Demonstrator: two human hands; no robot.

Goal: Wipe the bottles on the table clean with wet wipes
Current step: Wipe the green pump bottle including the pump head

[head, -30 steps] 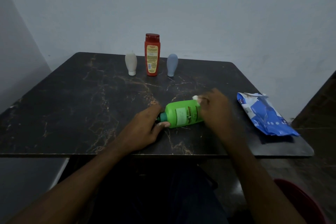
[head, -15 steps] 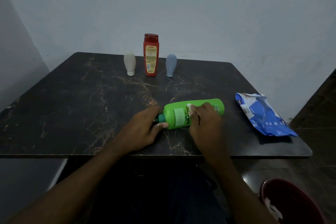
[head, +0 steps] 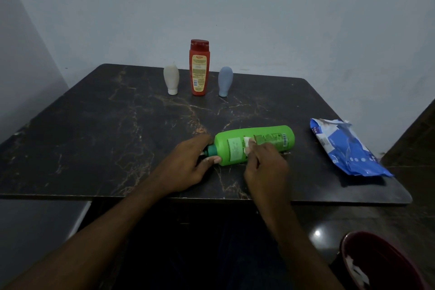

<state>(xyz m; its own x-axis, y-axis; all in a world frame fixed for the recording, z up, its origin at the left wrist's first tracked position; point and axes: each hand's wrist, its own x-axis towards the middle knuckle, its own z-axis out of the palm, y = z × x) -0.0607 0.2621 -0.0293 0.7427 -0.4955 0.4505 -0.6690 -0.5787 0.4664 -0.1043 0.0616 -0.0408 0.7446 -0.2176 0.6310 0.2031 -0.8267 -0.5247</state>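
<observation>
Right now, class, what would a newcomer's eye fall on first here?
The bright green bottle lies on its side near the front edge of the table, the left hand holding its cap end, the right hand pressing a white wet wipe to its label. Behind, a tall red bottle stands upright.

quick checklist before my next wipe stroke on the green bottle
1. Green bottle lies on its side on the table: ok.
2. Left hand grips its cap end to steady it: ok.
3. Right hand pinches the wet wipe against the label: ok.
4. Underside of the bottle wiped: cannot tell.
5. Red bottle, white bottle and blue-grey bottle stand at the far edge, apart from the hands: ok.
6. Wipe pack on the table at the right: ok.
</observation>
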